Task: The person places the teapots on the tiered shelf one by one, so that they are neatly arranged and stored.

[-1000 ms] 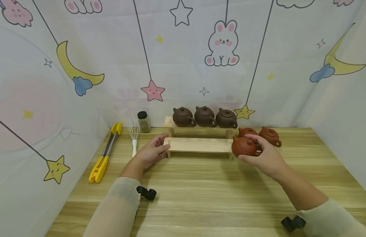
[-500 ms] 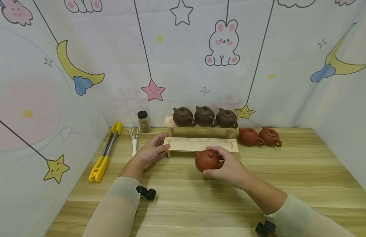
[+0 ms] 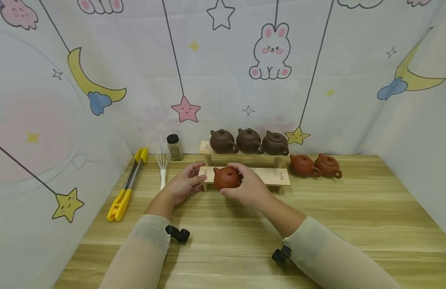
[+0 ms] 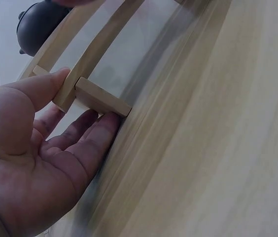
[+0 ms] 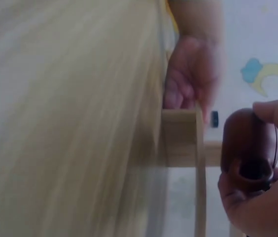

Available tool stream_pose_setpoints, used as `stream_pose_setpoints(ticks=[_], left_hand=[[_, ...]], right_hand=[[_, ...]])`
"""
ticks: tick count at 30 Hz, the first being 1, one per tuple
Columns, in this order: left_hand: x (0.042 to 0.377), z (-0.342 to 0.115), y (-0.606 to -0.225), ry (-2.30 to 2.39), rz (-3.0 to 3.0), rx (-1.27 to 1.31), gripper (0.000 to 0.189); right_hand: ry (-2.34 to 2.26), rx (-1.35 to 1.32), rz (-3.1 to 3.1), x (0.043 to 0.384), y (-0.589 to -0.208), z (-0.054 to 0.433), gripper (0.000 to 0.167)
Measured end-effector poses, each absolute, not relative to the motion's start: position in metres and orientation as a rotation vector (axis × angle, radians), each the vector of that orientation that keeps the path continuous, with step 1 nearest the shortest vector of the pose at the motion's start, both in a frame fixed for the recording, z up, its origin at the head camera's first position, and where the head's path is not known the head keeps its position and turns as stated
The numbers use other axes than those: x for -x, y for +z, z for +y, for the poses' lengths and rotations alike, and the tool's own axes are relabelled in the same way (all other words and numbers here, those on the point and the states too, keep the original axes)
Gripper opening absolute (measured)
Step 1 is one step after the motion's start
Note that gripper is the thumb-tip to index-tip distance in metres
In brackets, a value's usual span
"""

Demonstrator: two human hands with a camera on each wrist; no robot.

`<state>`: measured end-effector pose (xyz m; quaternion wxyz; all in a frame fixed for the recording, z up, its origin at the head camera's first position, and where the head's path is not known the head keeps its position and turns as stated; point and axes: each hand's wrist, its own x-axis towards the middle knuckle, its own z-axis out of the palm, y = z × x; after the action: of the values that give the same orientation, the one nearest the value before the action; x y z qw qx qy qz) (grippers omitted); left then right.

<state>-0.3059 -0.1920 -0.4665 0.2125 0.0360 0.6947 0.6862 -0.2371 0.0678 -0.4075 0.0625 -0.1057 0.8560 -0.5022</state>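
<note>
My right hand (image 3: pixel 252 188) grips a red-brown clay teapot (image 3: pixel 223 179) from its handle side, over the left part of the low front wooden stand (image 3: pixel 267 176). In the right wrist view a small gap shows between the teapot (image 5: pixel 240 133) and the board. At that stand's left end is my left hand (image 3: pixel 184 186); the left wrist view shows its thumb on the board's edge and its fingers at the leg (image 4: pixel 102 96). Behind, a taller wooden stand (image 3: pixel 205 148) carries three dark brown teapots (image 3: pixel 249 141).
Two more red-brown teapots (image 3: pixel 301 166) stand on the table (image 3: pixel 316 224) right of the stands. To the left lie yellow-ended tongs (image 3: pixel 127 186) and a whisk (image 3: pixel 163 168), beside a black-capped jar (image 3: pixel 174 147). A patterned cloth (image 3: pixel 223 80) hangs close behind.
The right hand has carried the red-brown teapot leftward from beside the other two, past the front of the low stand, then up over its left part. The left hand has stayed at the stand's end.
</note>
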Motion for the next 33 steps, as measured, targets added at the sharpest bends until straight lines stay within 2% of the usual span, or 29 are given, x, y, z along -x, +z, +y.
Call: stream_pose_setpoints(ticks=[8, 16, 26, 33], left_hand=[[0.307, -0.193, -0.465, 1.903, 1.911, -0.095, 0.067], [0.306, -0.193, -0.463, 1.907, 1.903, -0.092, 0.068], [0.306, -0.192, -0.465, 1.896, 1.918, -0.090, 0.068], [0.306, -0.192, -0.465, 1.913, 1.917, -0.085, 0.067]], right_hand=[[-1.436, 0.262, 2.635, 0.267, -0.407, 0.052, 0.086], [-1.475, 0.311, 2.673, 0.279, -0.413, 0.040, 0.079], [-1.492, 0.325, 2.684, 0.279, -0.419, 0.042, 0.080], [-1.522, 0.326, 2.622, 0.266, -0.406, 0.061, 0.069]])
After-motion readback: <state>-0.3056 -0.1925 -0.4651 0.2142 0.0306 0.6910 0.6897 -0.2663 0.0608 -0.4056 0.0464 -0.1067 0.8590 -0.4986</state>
